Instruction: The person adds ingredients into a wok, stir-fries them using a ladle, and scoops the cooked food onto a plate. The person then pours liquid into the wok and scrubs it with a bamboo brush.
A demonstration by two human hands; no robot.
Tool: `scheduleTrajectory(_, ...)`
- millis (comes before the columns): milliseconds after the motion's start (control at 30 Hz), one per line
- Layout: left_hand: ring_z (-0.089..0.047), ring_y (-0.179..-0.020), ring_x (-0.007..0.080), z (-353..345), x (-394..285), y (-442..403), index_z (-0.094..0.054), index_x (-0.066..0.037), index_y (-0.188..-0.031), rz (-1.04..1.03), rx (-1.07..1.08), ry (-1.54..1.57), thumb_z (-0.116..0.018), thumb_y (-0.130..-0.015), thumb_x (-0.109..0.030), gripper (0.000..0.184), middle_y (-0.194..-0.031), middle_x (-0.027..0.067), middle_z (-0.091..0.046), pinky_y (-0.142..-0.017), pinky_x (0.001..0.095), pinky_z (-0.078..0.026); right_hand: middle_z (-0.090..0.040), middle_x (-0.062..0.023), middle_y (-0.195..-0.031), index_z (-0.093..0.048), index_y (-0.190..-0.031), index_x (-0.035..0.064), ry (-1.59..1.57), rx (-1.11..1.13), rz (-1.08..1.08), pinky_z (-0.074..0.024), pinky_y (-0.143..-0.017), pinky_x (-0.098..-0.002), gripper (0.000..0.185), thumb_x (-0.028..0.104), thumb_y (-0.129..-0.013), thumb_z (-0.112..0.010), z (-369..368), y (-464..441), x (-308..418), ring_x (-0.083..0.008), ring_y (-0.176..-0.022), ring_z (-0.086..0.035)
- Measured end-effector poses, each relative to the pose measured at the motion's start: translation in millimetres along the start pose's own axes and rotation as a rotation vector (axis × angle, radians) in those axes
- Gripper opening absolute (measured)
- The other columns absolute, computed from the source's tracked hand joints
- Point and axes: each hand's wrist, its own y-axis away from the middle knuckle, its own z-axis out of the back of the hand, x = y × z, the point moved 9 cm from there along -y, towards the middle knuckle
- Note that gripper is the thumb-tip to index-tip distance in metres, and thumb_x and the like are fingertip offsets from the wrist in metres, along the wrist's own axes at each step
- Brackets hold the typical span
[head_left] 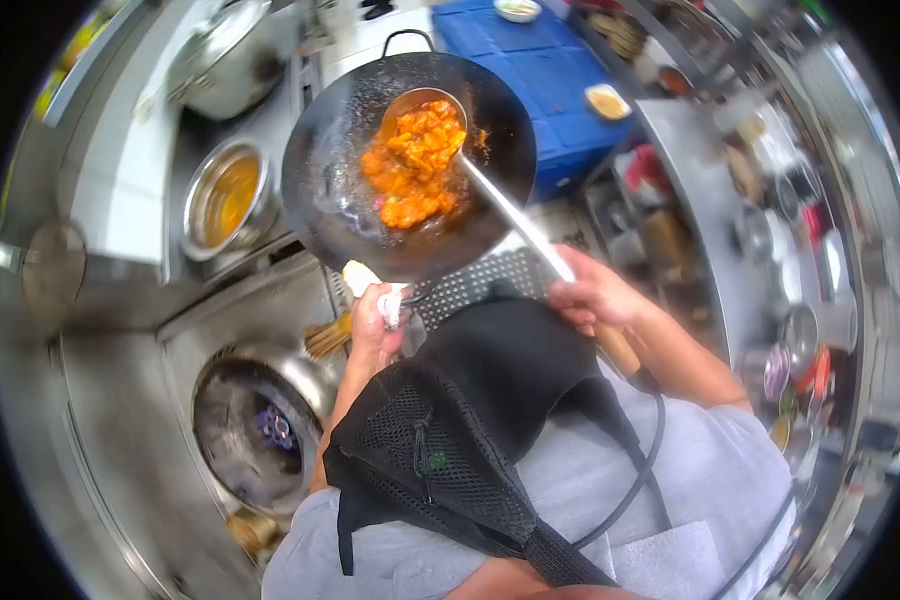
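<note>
My right hand is closed around the handle of a long metal ladle, whose wooden grip end shows below my fist. The ladle's bowl is over a black wok and is full of orange-red sauced food; more of it lies in the middle of the wok. My left hand is closed at the wok's near edge with a white cloth in it. The near handle is mostly hidden by the hand and cloth. The wok is held up off the stove.
On the left, a burner shows a small blue flame. A metal pot of orange liquid and a large lidded pot stand beyond it. A blue surface bears a small bowl. A steel counter runs along the right.
</note>
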Motion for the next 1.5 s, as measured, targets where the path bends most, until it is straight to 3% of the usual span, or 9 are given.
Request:
scheduleTrajectory(67,-0.044,-0.047,0.015,5,3,-11,-0.05,-0.009,-0.091,0.098,0.114,-0.003,-0.058,-0.082,-0.019,0.016,-0.074,0.0125,-0.06,-0.042,0.0265,-0.035,-0.045,0.0004,-0.07,-0.027,-0.142,0.0117,0.196,-0.195,0.031,-0.0383,-0.04,-0.0246,0.055,0.003,-0.092,-0.048,-22,17,-9,-0.0068,-0.045,-0.04)
scheduleTrajectory(167,-0.045,-0.049,0.0144,14,8,-2,-0.049,-0.01,-0.092,0.194,0.252,-0.017,-0.059,-0.081,-0.019,0.018,-0.075,0.0121,-0.06,-0.043,0.026,-0.035,-0.045,0.0004,-0.07,-0.028,-0.141,0.0117,0.206,-0.384,0.061,-0.0381,-0.04,-0.0245,0.054,0.004,-0.092,-0.049,-64,42,-34,-0.0073,-0.045,-0.04)
scheduleTrajectory(200,-0.045,-0.049,0.0142,-31,72,-72,-0.049,-0.01,-0.092,0.217,0.184,-0.067,-0.06,-0.081,-0.019,0.018,-0.076,0.012,-0.06,-0.043,0.0259,-0.036,-0.044,0.0001,-0.069,-0.029,-0.14,0.0118,0.061,-0.308,0.079,-0.0371,-0.039,-0.0229,0.053,0.006,-0.092,-0.051,61,9,-50,-0.0065,-0.044,-0.039)
scheduleTrajectory(333,-0.048,-0.053,0.0143,-56,90,-86,-0.049,-0.008,-0.093,0.258,0.214,-0.094,-0.06,-0.08,-0.017,0.019,-0.077,0.0116,-0.06,-0.044,0.0266,-0.037,-0.042,0.0,-0.067,-0.032,-0.138,0.0111,-0.093,-0.296,0.202,-0.0349,-0.037,-0.0207,0.05,0.009,-0.092,-0.052,79,10,-53,-0.005,-0.041,-0.037)
scheduleTrajectory(633,-0.057,-0.055,0.0157,-76,83,-90,-0.054,-0.006,-0.092,0.071,0.13,-0.128,-0.059,-0.08,-0.013,0.015,-0.074,0.0085,-0.061,-0.041,0.0272,-0.04,-0.044,0.0002,-0.068,-0.031,-0.14,0.0129,0.061,-0.386,0.201,-0.0373,-0.038,-0.0233,0.057,0.012,-0.089,-0.059,121,28,-23,-0.0059,-0.041,-0.038)
scheduleTrajectory(933,-0.058,-0.054,0.0147,-82,54,-80,-0.054,-0.006,-0.093,-0.024,0.033,-0.057,-0.059,-0.081,-0.013,0.015,-0.074,0.0078,-0.062,-0.04,0.0271,-0.04,-0.043,-0.0001,-0.066,-0.029,-0.142,0.0112,0.04,-0.184,0.336,-0.0349,-0.034,-0.0219,0.061,0.013,-0.089,-0.059,120,-3,20,-0.0057,-0.038,-0.037)
scheduleTrajectory(1500,-0.061,-0.062,0.0151,-51,27,-37,-0.055,-0.006,-0.094,-0.227,-0.057,0.11,-0.058,-0.082,-0.014,0.015,-0.078,0.0089,-0.062,-0.042,0.0265,-0.042,-0.045,-0.0013,-0.067,-0.03,-0.143,0.0111,0.256,-0.034,0.244,-0.0333,-0.033,-0.0209,0.067,0.016,-0.085,-0.063,101,-40,61,-0.0061,-0.037,-0.036)
